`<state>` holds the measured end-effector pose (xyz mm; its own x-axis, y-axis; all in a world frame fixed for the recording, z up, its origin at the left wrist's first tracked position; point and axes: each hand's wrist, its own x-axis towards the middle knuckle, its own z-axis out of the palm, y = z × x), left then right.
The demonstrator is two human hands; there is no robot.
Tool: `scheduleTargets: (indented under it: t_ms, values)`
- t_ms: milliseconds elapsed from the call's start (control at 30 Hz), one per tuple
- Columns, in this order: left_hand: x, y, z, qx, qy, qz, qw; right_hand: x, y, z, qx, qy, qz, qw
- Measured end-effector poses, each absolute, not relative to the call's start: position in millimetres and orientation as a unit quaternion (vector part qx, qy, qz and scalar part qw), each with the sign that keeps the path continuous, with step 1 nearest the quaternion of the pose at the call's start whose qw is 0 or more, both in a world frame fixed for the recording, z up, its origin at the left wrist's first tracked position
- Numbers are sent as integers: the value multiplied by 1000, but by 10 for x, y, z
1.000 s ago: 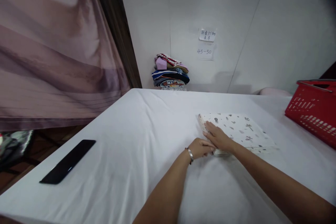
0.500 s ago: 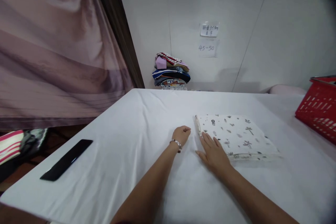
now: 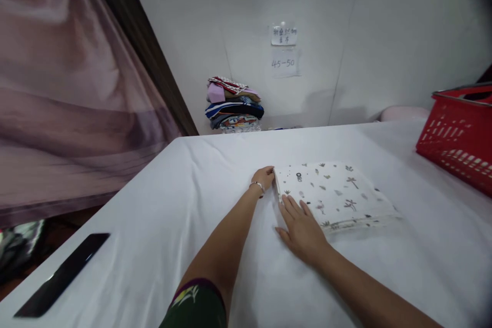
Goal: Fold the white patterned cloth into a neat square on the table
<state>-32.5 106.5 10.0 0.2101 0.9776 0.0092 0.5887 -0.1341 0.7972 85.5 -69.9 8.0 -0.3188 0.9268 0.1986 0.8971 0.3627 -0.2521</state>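
Note:
A folded white cloth (image 3: 338, 192) with small printed palms, leaves and animals lies flat on the white-covered table, its layered edges showing at the left and front. My left hand (image 3: 264, 177), with a silver bracelet at the wrist, pinches the far-left corner of the cloth between closed fingers; the fingertips are partly hidden. Fingers outstretched and thumb spread, my right hand (image 3: 303, 226) rests with its fingertips on the near-left part of the same cloth.
A red plastic basket (image 3: 457, 136) stands at the right. At the left lies a flat black object (image 3: 63, 274) on the white tablecloth (image 3: 154, 215). Behind the table's far edge rises a pile of folded fabrics (image 3: 234, 105). A pinkish curtain (image 3: 77, 87) hangs at the left.
My left hand has moved forward to the cloth's far-left corner and taken hold of it. My right hand stays at the near-left part. The camera view has shifted to the right.

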Motion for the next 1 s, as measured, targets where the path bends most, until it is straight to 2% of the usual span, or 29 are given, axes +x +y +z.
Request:
scheduleTargets:
  t_ms: [400,633,800,900,1000]
  values:
    - [-340,1336,-7,676,581,283,355,817,-715,191,-563,-808,77,154]
    - [-403,1217,249,693,536,270,400,819,-733,258,-561,-806,67,175]
    - [-272,930,379,793,468,276,276,827,-733,261,-557,-806,59,191]
    - [-175,763,301,853,432,210,204,820,-728,250,-556,-806,51,196]
    - [-137,704,181,864,441,152,188,809,-723,245,-562,-802,42,197]
